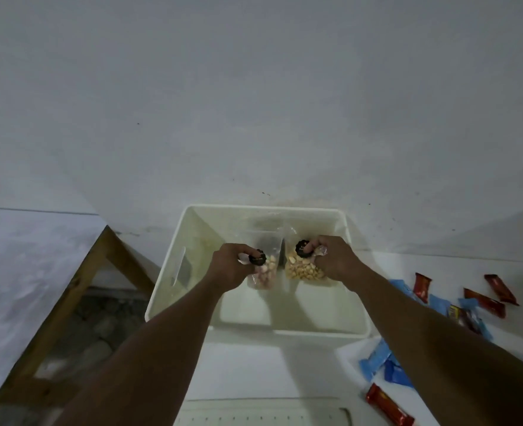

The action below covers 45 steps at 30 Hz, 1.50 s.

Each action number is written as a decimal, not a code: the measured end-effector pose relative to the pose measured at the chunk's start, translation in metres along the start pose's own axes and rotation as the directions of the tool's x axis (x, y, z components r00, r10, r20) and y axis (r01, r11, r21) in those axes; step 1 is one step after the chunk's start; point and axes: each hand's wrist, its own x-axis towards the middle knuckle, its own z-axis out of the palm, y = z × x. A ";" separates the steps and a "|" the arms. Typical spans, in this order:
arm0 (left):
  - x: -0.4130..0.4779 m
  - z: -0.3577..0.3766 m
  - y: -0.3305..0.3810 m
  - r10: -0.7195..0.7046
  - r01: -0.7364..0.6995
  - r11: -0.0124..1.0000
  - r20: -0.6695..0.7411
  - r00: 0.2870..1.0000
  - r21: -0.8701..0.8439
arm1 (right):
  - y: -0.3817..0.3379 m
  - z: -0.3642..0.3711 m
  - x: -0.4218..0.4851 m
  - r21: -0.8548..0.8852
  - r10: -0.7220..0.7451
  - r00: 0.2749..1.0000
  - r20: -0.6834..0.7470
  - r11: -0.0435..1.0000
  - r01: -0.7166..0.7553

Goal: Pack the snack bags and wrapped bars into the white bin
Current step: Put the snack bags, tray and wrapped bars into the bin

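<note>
Nearest the camera, at the bottom edge, lies a flat white tray (263, 413) with a row of small marks, on the white counter (248, 364). Two bare forearms reach away from it toward the white bin (189, 229), which sits on the counter against the pale wall (254, 87).

At far left a wooden frame (69, 290) slants down beside a white cloth (17, 256), with stone floor (91, 327) showing under it.

Over the bin's middle, the left hand (228, 269) is closed around the top of a clear snack bag (265, 272) with pinkish and pale pieces inside and a round black label. Just right of it, nearly touching, the right hand (335, 259) is clamped on the top of a second clear bag (303, 270) filled with yellow pieces, also with a round black label. Both bags hang inside the bin near its far wall; whether they touch the bottom cannot be told. The near part of the bin floor is bare.

To the right of the bin, wrapped bars lie scattered on the counter: blue ones (375, 361) near the right forearm, a red one (389, 407) at the bottom edge, and more red bars (484, 302) farther right, all outside the bin.
</note>
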 end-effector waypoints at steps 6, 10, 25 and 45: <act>0.039 0.022 -0.038 -0.056 0.057 0.998 0.059 0.997 -0.028 | 0.026 0.029 0.028 -0.058 0.129 0.991 -0.037 0.990 -0.131; 0.050 0.035 -0.051 -0.085 0.089 0.995 0.075 0.994 -0.041 | 0.038 0.039 0.037 -0.061 0.160 0.986 -0.050 0.985 -0.163; -0.001 -0.017 0.038 -0.260 0.230 0.964 0.305 0.916 0.131 | -0.032 -0.033 -0.030 -0.004 0.173 0.985 0.012 0.985 -0.173; -0.128 0.290 0.237 0.024 -0.018 1.000 0.443 0.896 -0.017 | 0.219 -0.288 -0.235 0.106 0.365 0.906 -0.214 0.931 -0.350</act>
